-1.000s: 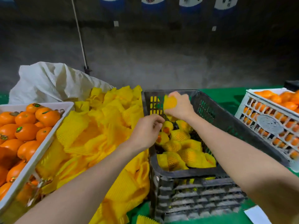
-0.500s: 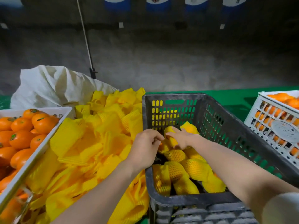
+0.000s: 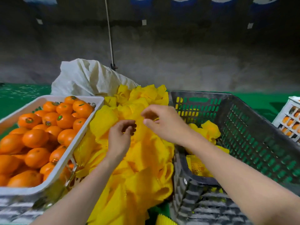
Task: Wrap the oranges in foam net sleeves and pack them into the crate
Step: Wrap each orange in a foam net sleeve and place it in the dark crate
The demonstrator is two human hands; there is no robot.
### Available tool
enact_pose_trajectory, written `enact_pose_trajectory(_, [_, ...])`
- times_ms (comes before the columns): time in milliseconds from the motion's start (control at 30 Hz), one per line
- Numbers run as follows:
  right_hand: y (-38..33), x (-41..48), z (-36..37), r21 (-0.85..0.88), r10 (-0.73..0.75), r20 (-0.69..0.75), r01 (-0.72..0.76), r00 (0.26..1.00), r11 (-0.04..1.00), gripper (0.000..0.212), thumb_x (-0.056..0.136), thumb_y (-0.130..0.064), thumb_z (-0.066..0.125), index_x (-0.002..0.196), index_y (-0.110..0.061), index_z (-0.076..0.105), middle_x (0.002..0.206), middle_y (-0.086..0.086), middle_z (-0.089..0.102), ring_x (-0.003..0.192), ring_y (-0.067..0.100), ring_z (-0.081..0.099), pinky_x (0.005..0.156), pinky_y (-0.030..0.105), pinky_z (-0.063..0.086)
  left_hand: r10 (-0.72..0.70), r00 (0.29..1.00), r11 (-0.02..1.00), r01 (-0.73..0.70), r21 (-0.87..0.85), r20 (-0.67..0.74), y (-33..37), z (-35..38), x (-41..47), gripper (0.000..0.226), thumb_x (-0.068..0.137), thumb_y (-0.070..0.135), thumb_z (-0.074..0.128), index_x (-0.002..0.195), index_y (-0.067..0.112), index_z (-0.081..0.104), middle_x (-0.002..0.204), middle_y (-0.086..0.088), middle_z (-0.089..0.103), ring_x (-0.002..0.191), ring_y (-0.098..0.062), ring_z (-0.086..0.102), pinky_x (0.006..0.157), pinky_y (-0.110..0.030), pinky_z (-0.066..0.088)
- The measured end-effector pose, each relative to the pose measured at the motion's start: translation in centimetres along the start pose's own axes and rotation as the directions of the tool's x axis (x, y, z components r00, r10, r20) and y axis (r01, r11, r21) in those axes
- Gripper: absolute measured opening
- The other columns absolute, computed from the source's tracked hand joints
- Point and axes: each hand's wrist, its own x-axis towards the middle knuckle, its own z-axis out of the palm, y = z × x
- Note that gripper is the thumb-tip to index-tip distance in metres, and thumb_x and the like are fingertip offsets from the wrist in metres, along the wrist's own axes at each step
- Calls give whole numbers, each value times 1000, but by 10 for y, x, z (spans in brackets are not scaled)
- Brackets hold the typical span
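Reaching over a heap of yellow foam net sleeves [image 3: 146,159], a person's left hand [image 3: 121,138] and right hand [image 3: 165,124] hover close together but not touching, both with fingers curled. Motion blur makes it impossible to tell whether either hand has pinched a sleeve. The heap lies on a green counter [image 3: 24,93], between a white tray [image 3: 65,168] piled with bare oranges [image 3: 35,137] on the left and a dark grey crate [image 3: 243,127] on the right. Several wrapped oranges [image 3: 211,129] lie in the bottom of the crate, beyond the right forearm. A white sack [image 3: 87,78] slumps behind the sleeves, and a white slatted crate [image 3: 290,117] holding more fruit shows at the far right edge.
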Motion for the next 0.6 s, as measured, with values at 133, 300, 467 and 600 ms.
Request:
enact_pose_trajectory(133, [-19, -15, 71, -380, 177, 519, 41, 836, 924, 33, 87, -17, 62, 119, -9, 57, 125, 13, 57, 118, 29, 49, 92, 33, 42, -79, 996, 997, 80, 10, -50, -15, -53, 1, 20, 93, -3, 53, 90, 13, 65, 79, -3, 66, 73, -21, 61, 69, -35, 50])
enact_pose_trajectory(300, [1, -30, 116, -684, 488, 602, 92, 632, 724, 47, 81, -27, 72, 119, -6, 54, 129, 16, 52, 122, 34, 44, 89, 41, 42, -171, 985, 985, 171, 29, -1, -21, -94, -19, 13, 94, 3, 55, 97, 12, 63, 88, -4, 67, 84, -23, 64, 78, -43, 53])
enact_pose_trajectory(467, [9, -17, 97, -572, 463, 445, -155, 767, 806, 25, 87, -17, 58, 111, -13, 54, 123, 11, 54, 116, 31, 50, 85, 35, 44, -228, 949, 972, 208, 109, 216, -14, -114, -35, 20, 87, 6, 66, 104, 15, 62, 103, -7, 68, 103, -23, 63, 89, -40, 51])
enact_pose_trajectory(600, [-17, 1, 68, -312, 286, 347, -178, 893, 933, 21, 85, -17, 64, 105, -22, 61, 120, 3, 56, 114, 23, 46, 85, 29, 37, -135, 887, 969, 26, 245, 441, -6, -109, -37, 60, 76, 16, 79, 129, 15, 53, 123, 6, 56, 116, -8, 51, 95, -23, 40])
